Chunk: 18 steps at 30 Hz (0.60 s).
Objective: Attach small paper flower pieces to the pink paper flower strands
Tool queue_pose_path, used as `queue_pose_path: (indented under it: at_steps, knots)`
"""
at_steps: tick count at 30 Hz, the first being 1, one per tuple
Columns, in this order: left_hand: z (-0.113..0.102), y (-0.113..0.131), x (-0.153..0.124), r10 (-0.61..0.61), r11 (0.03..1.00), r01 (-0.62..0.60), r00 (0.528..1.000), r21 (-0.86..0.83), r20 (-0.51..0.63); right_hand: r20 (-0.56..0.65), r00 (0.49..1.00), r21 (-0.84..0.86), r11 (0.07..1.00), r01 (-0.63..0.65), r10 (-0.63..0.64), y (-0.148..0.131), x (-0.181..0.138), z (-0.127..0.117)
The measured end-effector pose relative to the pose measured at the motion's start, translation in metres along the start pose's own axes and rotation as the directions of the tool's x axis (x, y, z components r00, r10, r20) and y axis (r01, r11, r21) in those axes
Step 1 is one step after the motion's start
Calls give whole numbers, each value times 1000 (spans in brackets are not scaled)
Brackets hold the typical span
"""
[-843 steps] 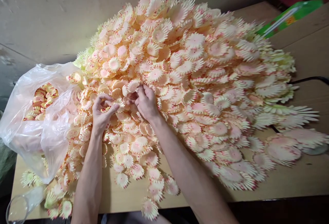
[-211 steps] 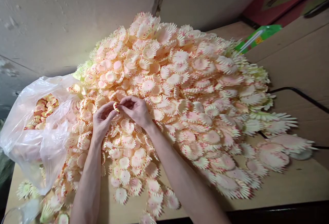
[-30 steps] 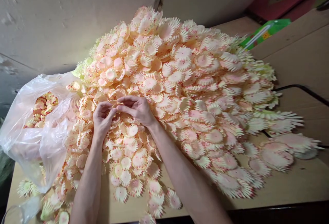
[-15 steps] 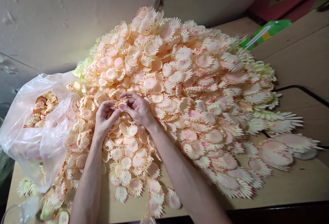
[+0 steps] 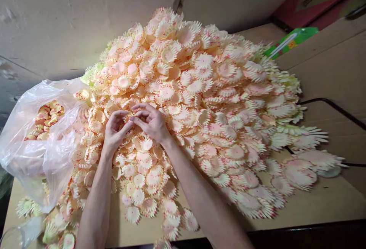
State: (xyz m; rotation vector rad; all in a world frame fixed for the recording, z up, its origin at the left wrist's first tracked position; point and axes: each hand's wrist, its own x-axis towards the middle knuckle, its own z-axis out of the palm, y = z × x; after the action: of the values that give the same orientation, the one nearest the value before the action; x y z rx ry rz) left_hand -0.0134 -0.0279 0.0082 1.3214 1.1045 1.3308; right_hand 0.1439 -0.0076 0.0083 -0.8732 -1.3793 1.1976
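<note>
Fingertips of the left hand (image 5: pixel 114 129) and right hand (image 5: pixel 151 120) met over the petal heap (image 5: pixel 200 100), both pinching one small petal disc (image 5: pixel 129 118), likely to steady it; a plastic bag (image 5: pixel 42 142) gaped beside them, within reach.

Flower pile (image 5: pixel 200 100) on table (image 5: pixel 328 203); bag (image 5: pixel 42 154) left, seemingly touching.

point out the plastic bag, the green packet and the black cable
plastic bag (image 5: pixel 37 154), head view, its clear front wall
green packet (image 5: pixel 294 40), head view, middle of its top face
black cable (image 5: pixel 340 110), head view, the bend on the table at right
</note>
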Motion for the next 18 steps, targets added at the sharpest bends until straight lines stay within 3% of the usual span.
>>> queue_pose_path:
  at_steps: [3, 6, 11, 13, 15, 18]
  knots:
    - [1, 2, 0, -25, 1000, 25, 1000, -16, 1, -67, 993, -74, 993, 90, -94, -10, -3, 2]
    - [2, 5, -2, -57, 997, 57, 998, -42, 11, -46, 976, -83, 975, 208, -212, -30, -8, 5]
    - [5, 10, -4, -77, 996, 77, 997, -45, 14, -27, 909, -147, 901, 409, -417, -93, -23, -3]
    - [5, 10, -4, -69, 996, 70, 997, -48, 20, 78, 902, -281, 858, 429, -426, -120, -39, -11]
    - [4, 8, -4, -66, 997, 67, 998, -44, 18, 241, 866, -428, 753, 500, -438, -140, -67, -17]
    - [3, 4, -2, -73, 997, 73, 997, -34, 7, 464, 843, -647, 546, 532, -272, -145, -126, -18]
